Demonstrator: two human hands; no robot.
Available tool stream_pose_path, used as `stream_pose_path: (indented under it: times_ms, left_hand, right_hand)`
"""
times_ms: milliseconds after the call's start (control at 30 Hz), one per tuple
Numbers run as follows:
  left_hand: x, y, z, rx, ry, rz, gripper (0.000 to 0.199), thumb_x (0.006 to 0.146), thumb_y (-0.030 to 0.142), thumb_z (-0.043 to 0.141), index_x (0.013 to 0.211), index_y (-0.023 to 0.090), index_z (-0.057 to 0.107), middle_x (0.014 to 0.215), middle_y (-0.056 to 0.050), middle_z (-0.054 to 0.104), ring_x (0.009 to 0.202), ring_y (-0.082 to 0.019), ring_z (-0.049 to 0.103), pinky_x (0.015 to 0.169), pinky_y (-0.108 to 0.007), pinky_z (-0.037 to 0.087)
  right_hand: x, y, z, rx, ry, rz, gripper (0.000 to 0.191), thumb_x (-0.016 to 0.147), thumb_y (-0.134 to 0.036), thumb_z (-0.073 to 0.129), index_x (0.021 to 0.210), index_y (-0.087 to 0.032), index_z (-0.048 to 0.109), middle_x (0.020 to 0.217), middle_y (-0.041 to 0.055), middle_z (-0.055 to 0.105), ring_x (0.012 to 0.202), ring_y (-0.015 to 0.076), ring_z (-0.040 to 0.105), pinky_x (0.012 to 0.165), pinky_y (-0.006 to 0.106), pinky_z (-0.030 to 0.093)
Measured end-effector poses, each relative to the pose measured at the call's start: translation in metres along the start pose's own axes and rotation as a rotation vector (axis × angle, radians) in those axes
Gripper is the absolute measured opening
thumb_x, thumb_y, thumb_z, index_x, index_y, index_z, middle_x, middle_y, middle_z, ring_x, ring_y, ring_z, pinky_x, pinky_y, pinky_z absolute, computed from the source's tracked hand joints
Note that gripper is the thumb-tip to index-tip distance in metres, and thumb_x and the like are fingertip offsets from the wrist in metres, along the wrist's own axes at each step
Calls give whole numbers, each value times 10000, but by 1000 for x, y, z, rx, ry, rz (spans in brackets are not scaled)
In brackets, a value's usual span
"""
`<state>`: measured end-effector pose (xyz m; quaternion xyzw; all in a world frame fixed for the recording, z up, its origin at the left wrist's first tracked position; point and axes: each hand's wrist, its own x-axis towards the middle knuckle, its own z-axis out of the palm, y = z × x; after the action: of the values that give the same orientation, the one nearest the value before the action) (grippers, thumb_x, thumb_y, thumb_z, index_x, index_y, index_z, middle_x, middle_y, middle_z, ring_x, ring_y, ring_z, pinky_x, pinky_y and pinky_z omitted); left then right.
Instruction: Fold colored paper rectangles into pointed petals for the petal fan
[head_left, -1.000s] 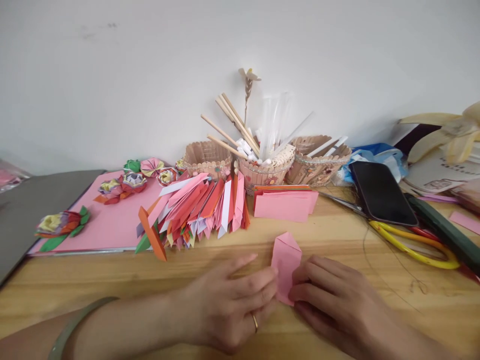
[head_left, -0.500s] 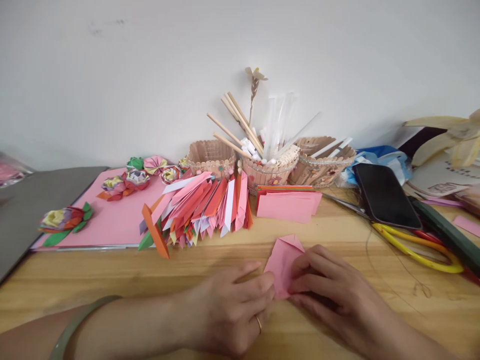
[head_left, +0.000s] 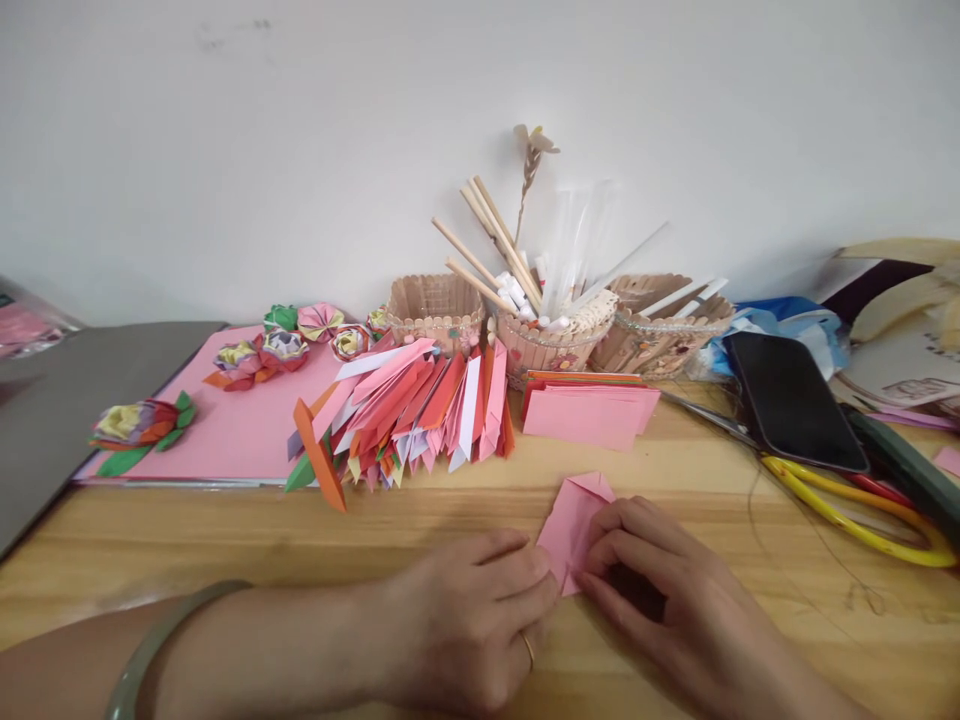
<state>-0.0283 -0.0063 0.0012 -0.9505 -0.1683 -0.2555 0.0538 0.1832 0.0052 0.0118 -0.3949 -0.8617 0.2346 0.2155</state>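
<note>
A small pink paper (head_left: pixel 566 525) with a folded top corner lies between my two hands over the wooden table. My left hand (head_left: pixel 480 610), with a ring and a bangle, has its curled fingers closed on the paper's lower left edge. From the right, my right hand (head_left: pixel 660 580) pinches the paper's lower right side between thumb and fingers. Beyond them stand upright folded pink and red papers (head_left: pixel 589 412), beside a fanned pile of folded strips (head_left: pixel 420 410).
Three stick baskets (head_left: pixel 559 350) stand by the wall. Paper flowers (head_left: pixel 139 425) rest at left on a pink sheet (head_left: pixel 225 430). At right lie a phone (head_left: pixel 799 400) and yellow-handled scissors (head_left: pixel 847 515).
The view has shifted, so the table items appear slightly further right. Both hands stay on the pink paper, and a crease now shows near its lower edge between the fingers.
</note>
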Motion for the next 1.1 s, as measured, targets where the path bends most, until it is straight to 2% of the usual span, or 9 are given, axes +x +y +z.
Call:
stream_pose_path:
  times_ms: [133, 233, 333, 467, 600, 733, 867, 967, 1100]
  left_hand:
    - [2, 0, -1, -21, 39, -30, 263, 892, 75, 480, 673, 123, 618, 772, -57, 645, 790, -157, 589, 789, -299, 510]
    - [3, -1, -5, -33, 34, -25, 244, 909, 72, 420, 826, 68, 650, 776, -67, 636, 787, -173, 584, 773, -307, 505]
    - [4, 0, -5, -17, -5, -49, 190, 912, 93, 453, 973, 41, 626, 796, -55, 621, 793, -174, 575, 752, -298, 495]
    - [4, 4, -1, -13, -34, -96, 116, 903, 108, 506, 894, 73, 616, 790, -36, 598, 782, -169, 561, 726, -293, 485]
    - [4, 6, 1, -17, -51, -116, 111, 911, 122, 508, 902, 89, 614, 821, -32, 604, 808, -164, 557, 740, -284, 478]
    - [3, 3, -1, 11, -60, -88, 142, 916, 130, 499, 944, 93, 633, 841, -35, 621, 822, -161, 554, 805, -305, 472]
    - [-2, 0, -3, 160, -10, -48, 176, 913, 132, 487, 953, 93, 654, 991, -80, 645, 1017, -218, 527, 922, -412, 424]
    - [-3, 0, -4, 238, 23, -51, 205, 912, 115, 466, 960, 86, 663, 1041, -97, 646, 1084, -240, 501, 940, -447, 403]
    - [-2, -1, -4, 181, 26, -35, 254, 930, 92, 416, 983, 73, 664, 977, -79, 660, 982, -191, 550, 902, -374, 438]
  right_hand:
    - [0, 0, 0, 5, 7, 5, 162, 861, -117, 496, 728, -199, 540, 770, 30, 572, 716, 157, 558, 603, 273, 461]
    - [1, -1, 0, 8, 1, 11, 162, 855, -111, 503, 725, -200, 542, 773, 28, 575, 722, 156, 560, 611, 270, 460]
    - [1, -1, 0, 2, 10, 6, 164, 853, -118, 505, 716, -203, 533, 762, 26, 574, 712, 159, 558, 601, 270, 455]
    - [-1, -1, 0, -14, -10, 19, 155, 859, -116, 486, 735, -204, 511, 767, 29, 569, 711, 165, 549, 600, 277, 450]
    - [-2, 3, -2, -21, -49, 36, 146, 883, -122, 463, 764, -203, 484, 786, 35, 567, 700, 160, 531, 595, 276, 440]
    - [-5, 9, -12, -48, -117, -115, 201, 898, -81, 401, 843, -207, 546, 846, 46, 585, 754, 162, 539, 636, 283, 440]
    - [-10, 6, -25, -170, -174, -293, 274, 809, -97, 516, 1028, -234, 608, 960, 66, 621, 886, 214, 553, 747, 352, 460]
    - [-7, -7, -28, -199, -189, -314, 310, 755, -96, 538, 1026, -218, 629, 983, 77, 642, 878, 223, 562, 746, 359, 480]
    - [2, -22, -29, -195, -219, -266, 195, 789, -147, 569, 946, -216, 663, 881, 60, 654, 779, 203, 569, 672, 337, 494]
